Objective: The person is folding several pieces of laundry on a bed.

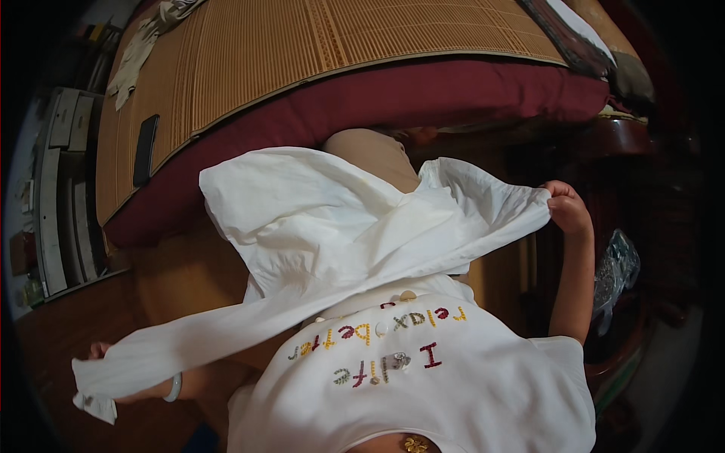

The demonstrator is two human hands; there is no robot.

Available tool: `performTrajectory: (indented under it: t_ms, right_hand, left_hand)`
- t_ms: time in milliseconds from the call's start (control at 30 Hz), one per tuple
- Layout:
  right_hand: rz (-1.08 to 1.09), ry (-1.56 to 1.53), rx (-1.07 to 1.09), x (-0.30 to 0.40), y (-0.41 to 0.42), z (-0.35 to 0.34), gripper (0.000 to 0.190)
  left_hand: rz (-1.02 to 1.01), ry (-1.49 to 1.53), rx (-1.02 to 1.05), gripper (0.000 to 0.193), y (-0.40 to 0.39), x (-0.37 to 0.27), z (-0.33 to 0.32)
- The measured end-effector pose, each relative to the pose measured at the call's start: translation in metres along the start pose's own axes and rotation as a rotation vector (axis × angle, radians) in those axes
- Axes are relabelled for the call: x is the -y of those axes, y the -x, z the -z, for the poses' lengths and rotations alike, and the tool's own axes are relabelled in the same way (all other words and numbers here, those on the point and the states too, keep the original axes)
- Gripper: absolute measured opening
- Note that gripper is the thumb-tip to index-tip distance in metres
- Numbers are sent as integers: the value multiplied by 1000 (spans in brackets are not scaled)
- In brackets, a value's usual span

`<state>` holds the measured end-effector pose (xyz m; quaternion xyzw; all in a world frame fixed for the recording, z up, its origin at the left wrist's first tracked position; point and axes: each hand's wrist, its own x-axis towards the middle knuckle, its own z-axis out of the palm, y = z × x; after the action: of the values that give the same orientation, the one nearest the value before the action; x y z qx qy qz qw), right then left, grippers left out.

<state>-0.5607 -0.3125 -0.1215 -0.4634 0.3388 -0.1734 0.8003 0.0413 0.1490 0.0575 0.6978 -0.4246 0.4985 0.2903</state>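
A white cloth garment [340, 226] is stretched across in front of me at waist height, wrinkled in its middle. My right hand [568, 208] pinches its right corner between thumb and fingers. Over on the left, a long narrow part of the cloth reaches my left hand [98, 350], which grips it near its end. Most of that hand is hidden behind the cloth; a few fingertips show above the edge. A pale bangle [173, 387] circles my left wrist. Below the garment is my white shirt [481, 385], with coloured lettering and buttons.
A bed with a slatted mat [362, 34] and dark red bedding [430, 96] lies ahead. On the mat are a dark phone-like object [146, 148] and light clothing [136, 56]. A cabinet [62, 192] stands left. A clear plastic bag [616, 272] is at right.
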Motion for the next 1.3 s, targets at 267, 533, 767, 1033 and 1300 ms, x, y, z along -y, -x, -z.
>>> performTrajectory:
  t_ms: [267,533,767,1033,1300]
  right_hand:
    - [115,-51,-16,18,-21,5,12]
    - [203,190,-202,72,-111,-57,13]
    - [223,383,-419,106,-198,-97,21]
    - [232,253,-352,88,-206,-110,40]
    - [244,163,-93,25,-80,-77,16]
  left_hand:
    - [343,178,-242,29,-37,4,57]
    - [515,383,-304,27,-60,5,2]
    - [688,557,-337,26,-77,15,-72]
    - [819,454,-344,30,-60,-2,-112]
    - [746,537,-293,27,-47,22,-103]
